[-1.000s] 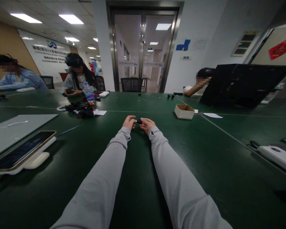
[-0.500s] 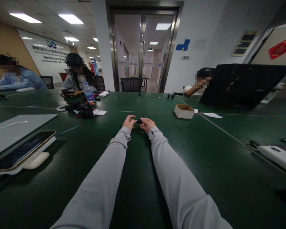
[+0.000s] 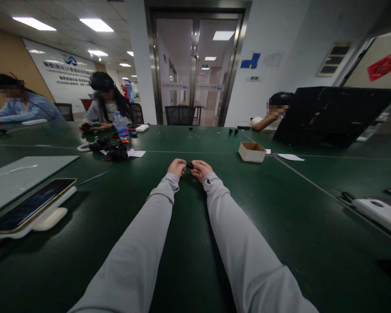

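The wall sign [image 3: 67, 69] carries a blue logo and lines of characters too small to read; nothing else is legible.

The left hand [image 3: 177, 167] is closing its fingers further over the small black part [image 3: 190, 165], now hiding the pale tip seen earlier. Across the table, a co-worker's hands [image 3: 91, 127] are sliding slightly leftward.
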### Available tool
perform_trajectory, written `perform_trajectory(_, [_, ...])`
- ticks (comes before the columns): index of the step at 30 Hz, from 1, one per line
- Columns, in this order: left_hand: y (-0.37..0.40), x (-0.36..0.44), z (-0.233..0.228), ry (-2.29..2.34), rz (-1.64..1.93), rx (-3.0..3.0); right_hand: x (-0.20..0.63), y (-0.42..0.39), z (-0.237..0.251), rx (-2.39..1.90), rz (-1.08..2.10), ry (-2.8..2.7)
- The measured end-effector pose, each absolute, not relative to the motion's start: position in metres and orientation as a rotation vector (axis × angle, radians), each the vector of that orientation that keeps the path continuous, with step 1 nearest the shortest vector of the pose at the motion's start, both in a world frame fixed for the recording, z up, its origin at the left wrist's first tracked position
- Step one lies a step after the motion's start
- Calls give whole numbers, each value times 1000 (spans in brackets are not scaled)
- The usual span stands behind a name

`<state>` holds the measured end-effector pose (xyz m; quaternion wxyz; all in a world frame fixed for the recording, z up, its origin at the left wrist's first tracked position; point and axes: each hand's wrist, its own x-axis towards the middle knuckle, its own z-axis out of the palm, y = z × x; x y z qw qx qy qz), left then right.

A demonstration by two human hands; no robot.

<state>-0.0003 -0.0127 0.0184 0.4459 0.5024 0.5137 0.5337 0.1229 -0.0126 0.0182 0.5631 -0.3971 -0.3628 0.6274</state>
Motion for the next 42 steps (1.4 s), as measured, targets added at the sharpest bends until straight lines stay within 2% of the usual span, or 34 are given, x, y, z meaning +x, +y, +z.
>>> perform_trajectory(12, [-13, 1, 12, 1438, 1288, 1392, 124, -18, 24, -921, 1497, -871])
perform_trajectory(16, [-13, 0, 13, 1359, 1416, 1306, 124, -15, 21, -923, 1498, -887])
perform_trajectory(22, [-17, -1, 21, 1196, 1339, 1310, 125, -16, 23, -925, 1504, -897])
perform_trajectory(31, [-13, -6, 10, 1543, 1342, 1480, 124, -20, 25, -919, 1499, -906])
perform_trajectory(36, [-14, -8, 12, 1376, 1546, 1476, 124, -18, 23, -917, 1487, -922])
perform_trajectory(42, [-21, -5, 18, 1345, 1474, 1551, 124, -19, 23, -911, 1488, -943])
